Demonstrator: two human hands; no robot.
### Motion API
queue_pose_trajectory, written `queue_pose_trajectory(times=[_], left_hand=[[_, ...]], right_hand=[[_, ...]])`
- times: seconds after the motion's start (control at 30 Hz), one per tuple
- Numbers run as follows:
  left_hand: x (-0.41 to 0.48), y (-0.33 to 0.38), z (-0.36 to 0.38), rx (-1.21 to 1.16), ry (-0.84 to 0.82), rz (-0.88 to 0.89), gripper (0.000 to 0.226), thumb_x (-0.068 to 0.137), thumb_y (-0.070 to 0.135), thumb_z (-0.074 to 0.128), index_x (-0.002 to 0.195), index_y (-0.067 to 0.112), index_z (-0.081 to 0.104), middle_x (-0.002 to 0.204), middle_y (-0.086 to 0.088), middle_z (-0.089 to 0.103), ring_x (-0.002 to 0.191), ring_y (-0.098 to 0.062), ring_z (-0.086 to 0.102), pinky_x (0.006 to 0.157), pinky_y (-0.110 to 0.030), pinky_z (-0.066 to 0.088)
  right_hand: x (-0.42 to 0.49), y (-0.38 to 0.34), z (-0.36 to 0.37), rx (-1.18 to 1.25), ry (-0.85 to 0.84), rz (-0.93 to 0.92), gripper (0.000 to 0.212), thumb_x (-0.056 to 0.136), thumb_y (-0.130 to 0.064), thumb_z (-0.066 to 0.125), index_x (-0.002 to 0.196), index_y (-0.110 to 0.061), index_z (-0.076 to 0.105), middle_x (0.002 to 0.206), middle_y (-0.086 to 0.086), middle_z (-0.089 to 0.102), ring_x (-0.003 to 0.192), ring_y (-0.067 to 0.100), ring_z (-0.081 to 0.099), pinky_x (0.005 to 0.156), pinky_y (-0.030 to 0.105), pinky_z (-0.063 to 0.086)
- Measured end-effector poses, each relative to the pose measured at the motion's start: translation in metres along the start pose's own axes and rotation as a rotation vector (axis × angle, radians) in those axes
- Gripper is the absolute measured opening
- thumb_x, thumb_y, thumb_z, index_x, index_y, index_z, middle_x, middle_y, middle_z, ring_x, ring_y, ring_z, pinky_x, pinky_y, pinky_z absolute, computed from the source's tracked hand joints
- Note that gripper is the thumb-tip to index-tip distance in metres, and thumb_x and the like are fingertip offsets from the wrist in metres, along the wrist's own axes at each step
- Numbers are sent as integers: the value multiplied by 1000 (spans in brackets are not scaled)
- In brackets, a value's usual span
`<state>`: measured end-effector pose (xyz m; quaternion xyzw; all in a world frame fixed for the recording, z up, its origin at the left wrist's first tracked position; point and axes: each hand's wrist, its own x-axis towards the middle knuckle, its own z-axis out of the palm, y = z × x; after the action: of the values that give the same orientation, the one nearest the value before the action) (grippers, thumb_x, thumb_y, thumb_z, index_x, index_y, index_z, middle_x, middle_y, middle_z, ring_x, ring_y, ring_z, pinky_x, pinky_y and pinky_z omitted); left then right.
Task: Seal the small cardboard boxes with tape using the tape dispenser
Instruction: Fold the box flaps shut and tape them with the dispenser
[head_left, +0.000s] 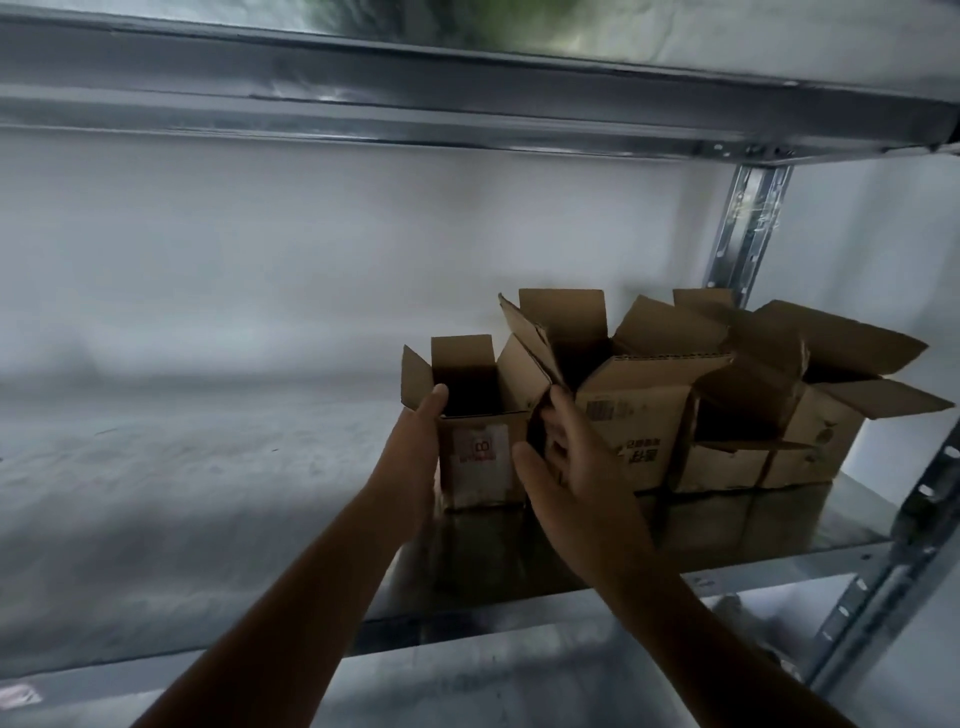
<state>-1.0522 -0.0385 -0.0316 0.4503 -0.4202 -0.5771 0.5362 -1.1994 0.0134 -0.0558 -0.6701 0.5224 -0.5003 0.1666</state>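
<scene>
Several small open cardboard boxes stand in a row on a metal shelf (208, 493), their flaps up. The leftmost box (480, 457) has a white label on its front. My left hand (415, 447) holds its left side, thumb at the top rim. My right hand (566, 467) grips its right side, fingers curled into the gap beside the neighbouring box (639, 431). No tape dispenser is in view.
Further open boxes (810, 415) fill the right end of the shelf up to the slotted steel upright (748, 228). Another shelf beam (467, 104) runs close overhead. A white wall stands behind. The shelf front edge (519, 629) is near my forearms.
</scene>
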Motion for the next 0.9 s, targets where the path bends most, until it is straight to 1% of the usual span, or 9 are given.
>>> queue_pose_trajectory(times=[0.07,0.17,0.3,0.37,0.43,0.53,0.63,0.8,0.9], left_hand=[[1,0,-2,30,-32,-7,16,106,42,45,111,31,57,98,10,67,88,-6,61,83,-34,47],[0,-2,-4,75,-79,41,20,107,42,43,118,33,56,100,12,69,89,-5,64,75,-31,49],[-2,2,-4,117,-113,47,18,107,44,42,113,36,57,94,14,72,91,-6,65,75,-31,50],[-5,5,-7,137,-123,26,29,104,52,43,121,33,56,112,12,71,110,-13,63,92,-40,51],[-8,7,-12,193,-110,5,53,99,62,43,140,28,46,145,6,52,139,-25,46,114,-53,38],[-11,4,-24,222,-36,146,41,102,58,39,132,32,48,139,9,48,142,-22,39,115,-43,34],[-19,-3,-43,522,113,361,55,102,60,37,142,26,52,149,8,50,141,-18,43,110,-36,35],[-58,-18,-92,1214,308,513,63,98,64,39,149,29,48,166,3,27,155,-27,15,125,-53,11],[-104,-32,-121,1360,458,515,61,98,65,37,145,29,52,166,1,27,156,-33,10,124,-57,8]], right_hand=[[-5,4,3,-164,113,-154,54,100,-51,50,148,-33,36,137,-25,45,127,-21,37,107,16,37],[-2,6,3,-383,168,-306,61,100,-48,46,150,-14,43,159,0,37,153,9,19,121,29,22],[7,2,1,-556,20,-368,63,101,-52,38,152,-16,41,160,2,36,152,15,24,122,37,27],[10,1,-2,-605,-23,-351,66,100,-56,33,153,-17,38,160,2,38,149,16,30,120,40,32],[9,-1,-4,-606,-30,-341,66,100,-56,32,152,-17,39,156,2,43,144,17,37,117,42,37],[6,0,-9,-600,-27,-361,64,101,-55,33,152,-18,39,155,2,44,145,16,36,119,42,35],[3,-8,-11,-593,-21,-450,61,103,-51,35,153,-15,41,158,4,41,150,17,28,122,44,28],[-14,-25,11,-501,-89,-626,59,104,-48,35,150,-12,46,157,6,42,152,19,25,125,44,20],[-30,-26,34,-432,-245,-694,61,103,-47,34,152,-12,43,159,7,40,153,22,24,125,47,19]])
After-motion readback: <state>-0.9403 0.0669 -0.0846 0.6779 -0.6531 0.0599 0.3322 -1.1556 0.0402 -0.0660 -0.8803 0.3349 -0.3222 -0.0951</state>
